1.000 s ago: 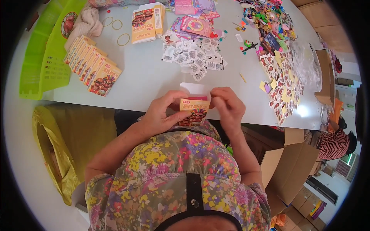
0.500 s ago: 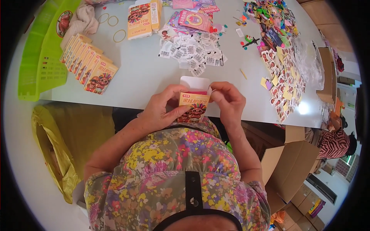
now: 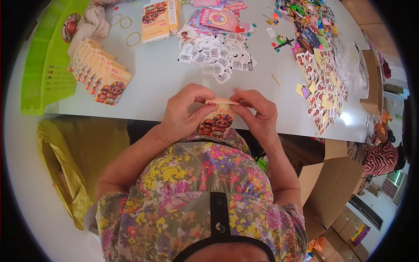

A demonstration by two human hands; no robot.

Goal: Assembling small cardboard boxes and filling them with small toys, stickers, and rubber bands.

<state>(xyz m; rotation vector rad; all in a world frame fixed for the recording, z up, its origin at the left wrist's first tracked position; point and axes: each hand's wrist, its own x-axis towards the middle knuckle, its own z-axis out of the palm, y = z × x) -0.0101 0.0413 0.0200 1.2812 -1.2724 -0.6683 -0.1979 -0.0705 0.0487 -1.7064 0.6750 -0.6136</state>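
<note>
Both hands (image 3: 222,114) around small printed box (image 3: 216,122), flap down.

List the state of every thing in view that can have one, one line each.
Small printed cardboard box: held upright in both hands, top flap folded down.
Left hand: gripping the box's side.
Right hand: fingers pressing on the flap.
Row of matching printed boxes: closed, lying overlapped on the table.
Brown cardboard carton: open, flaps up.
Yellow rubber bands: loose, flat.
</note>
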